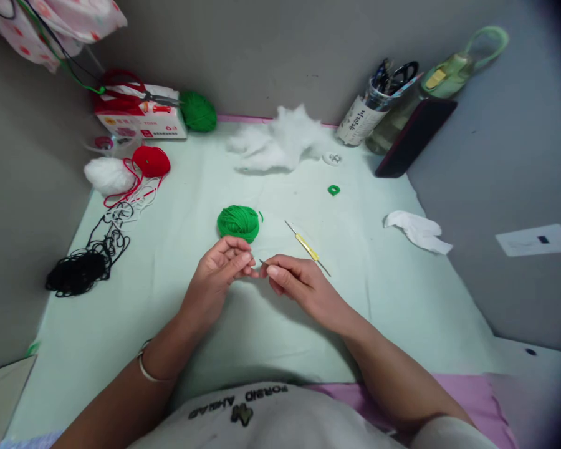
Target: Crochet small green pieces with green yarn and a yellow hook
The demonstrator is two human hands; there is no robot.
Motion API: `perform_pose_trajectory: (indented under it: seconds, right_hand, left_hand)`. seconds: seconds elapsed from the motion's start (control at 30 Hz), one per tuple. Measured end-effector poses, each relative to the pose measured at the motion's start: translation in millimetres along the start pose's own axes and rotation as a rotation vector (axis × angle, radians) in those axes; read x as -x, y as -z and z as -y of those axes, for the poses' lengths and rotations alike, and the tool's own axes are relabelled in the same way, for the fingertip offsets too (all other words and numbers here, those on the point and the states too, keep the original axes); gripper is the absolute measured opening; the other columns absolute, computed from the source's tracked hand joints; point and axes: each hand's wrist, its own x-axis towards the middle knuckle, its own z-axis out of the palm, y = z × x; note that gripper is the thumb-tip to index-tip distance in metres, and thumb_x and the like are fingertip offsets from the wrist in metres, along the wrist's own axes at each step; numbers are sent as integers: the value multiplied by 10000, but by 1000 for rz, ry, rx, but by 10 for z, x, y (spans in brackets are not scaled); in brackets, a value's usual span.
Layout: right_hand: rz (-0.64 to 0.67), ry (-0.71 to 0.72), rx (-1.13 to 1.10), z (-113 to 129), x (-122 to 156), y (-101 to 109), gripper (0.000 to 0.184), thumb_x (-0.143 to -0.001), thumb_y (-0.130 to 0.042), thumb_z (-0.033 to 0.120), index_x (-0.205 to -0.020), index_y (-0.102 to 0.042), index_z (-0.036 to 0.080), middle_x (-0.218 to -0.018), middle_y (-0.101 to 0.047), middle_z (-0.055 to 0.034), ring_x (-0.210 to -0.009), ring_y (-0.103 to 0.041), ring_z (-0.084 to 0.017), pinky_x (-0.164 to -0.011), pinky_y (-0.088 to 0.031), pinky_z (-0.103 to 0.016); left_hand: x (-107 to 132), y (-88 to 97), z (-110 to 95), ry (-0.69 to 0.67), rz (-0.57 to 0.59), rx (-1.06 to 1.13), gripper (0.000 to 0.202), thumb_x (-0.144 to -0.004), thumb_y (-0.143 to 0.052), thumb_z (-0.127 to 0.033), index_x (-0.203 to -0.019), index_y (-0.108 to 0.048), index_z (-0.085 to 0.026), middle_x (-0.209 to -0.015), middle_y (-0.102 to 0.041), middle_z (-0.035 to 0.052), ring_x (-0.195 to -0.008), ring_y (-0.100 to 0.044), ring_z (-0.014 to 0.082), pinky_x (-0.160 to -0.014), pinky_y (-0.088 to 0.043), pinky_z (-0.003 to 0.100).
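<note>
My left hand point(224, 265) is closed in a pinch in front of a green yarn ball point(238, 223); what lies between its fingertips is too small to make out. Close to its right, my right hand point(294, 277) grips a thin dark needle point(262, 262), whose tip points at the left fingertips. A small gap separates the two hands. Just beyond the right hand lies a crochet hook with a yellow handle point(307, 247). Further back rests a small green crocheted ring point(333, 190).
White stuffing point(280, 140) lies at the back. On the left are black yarn point(77, 272), red yarn point(152, 162), white yarn point(107, 176) and a box point(140, 118) with red scissors point(121, 84). A pen cup point(361, 121), phone point(416, 137), bottle point(449, 75) and tissue point(416, 231) stand or lie right.
</note>
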Motion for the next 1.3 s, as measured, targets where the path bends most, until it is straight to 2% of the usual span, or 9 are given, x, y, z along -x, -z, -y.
perform_pose_trajectory:
  seconds: [0.17, 0.5, 0.77, 0.97, 1.3]
  right_hand:
    - [14, -13, 45, 13, 7, 12, 357, -1035, -463, 449, -893, -641, 174, -680, -494, 46, -620, -417, -90, -598, -318, -238]
    - [36, -7, -11, 9, -2, 20, 370, -1031, -474, 470, -914, -658, 171, -697, -517, 39, -638, -432, -89, -618, -331, -234]
    - [64, -37, -81, -15, -6, 20, 364, -1025, -488, 474, -930, -675, 176, -678, -495, 48, -567, -372, -73, -574, -307, -230]
    - [79, -30, -131, -40, -6, 25, 367, -1022, -495, 469, -895, -665, 170, -662, -495, 44, -558, -380, -73, -546, -299, -227]
    - [207, -127, -379, -76, -29, 22, 394, -1009, -504, 495, -914, -660, 145, -613, -460, 54, -480, -297, -52, -446, -230, -207]
  left_hand:
    - [3, 5, -27, 64, 62, 38, 195, -827, -771, -256, -837, -589, -186, -696, -683, -41, -572, -616, 72, -606, -521, 177]
    - [14, -28, -29, 66, 82, 73, 204, -812, -788, -255, -907, -626, -176, -679, -672, -36, -562, -597, 73, -574, -536, 179]
    - [4, -15, -6, 57, 100, 69, 169, -808, -783, -249, -848, -636, -176, -623, -671, -32, -551, -599, 80, -564, -531, 175]
    - [-10, 0, 5, 76, 131, 98, 155, -805, -784, -244, -837, -653, -168, -611, -672, -29, -538, -602, 84, -552, -527, 180]
    - [-21, 16, 5, 103, 207, 95, 174, -805, -793, -259, -819, -653, -158, -549, -626, -38, -536, -627, 103, -568, -517, 198]
